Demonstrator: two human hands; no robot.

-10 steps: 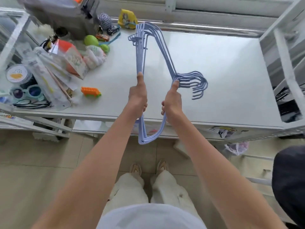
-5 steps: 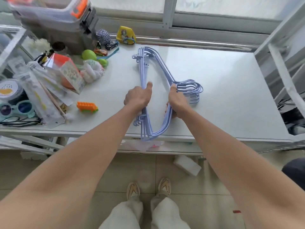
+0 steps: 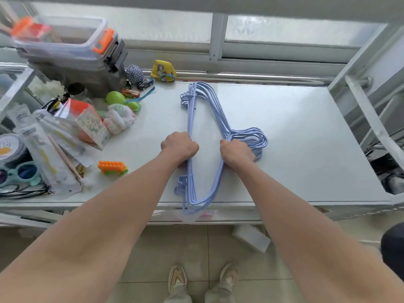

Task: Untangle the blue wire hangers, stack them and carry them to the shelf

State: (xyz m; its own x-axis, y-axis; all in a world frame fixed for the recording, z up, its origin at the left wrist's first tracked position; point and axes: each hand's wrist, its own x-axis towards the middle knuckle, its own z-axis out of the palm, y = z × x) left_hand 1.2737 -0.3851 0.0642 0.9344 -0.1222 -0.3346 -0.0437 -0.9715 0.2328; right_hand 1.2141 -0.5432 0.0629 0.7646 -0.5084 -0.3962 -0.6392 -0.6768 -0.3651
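Several blue wire hangers [image 3: 215, 108] lie stacked flat on the white table [image 3: 306, 149], hooks pointing right and one end hanging over the front edge. My left hand [image 3: 180, 147] is closed around the straight bottom bars of the stack. Near the base of the hooks, my right hand [image 3: 237, 154] grips the necks of the hangers. Both fists press the stack against the tabletop.
Clutter fills the table's left side: an orange toy block [image 3: 112, 167], packets [image 3: 43, 154], sunglasses [image 3: 17, 173], a green ball [image 3: 115, 97], toy cars, a clear storage box [image 3: 65, 40]. A white metal shelf frame [image 3: 371, 101] stands at the right.
The hanger stack, held upright in the air a second ago, has come down flat onto the table. Both hands lowered with it and kept their grip.
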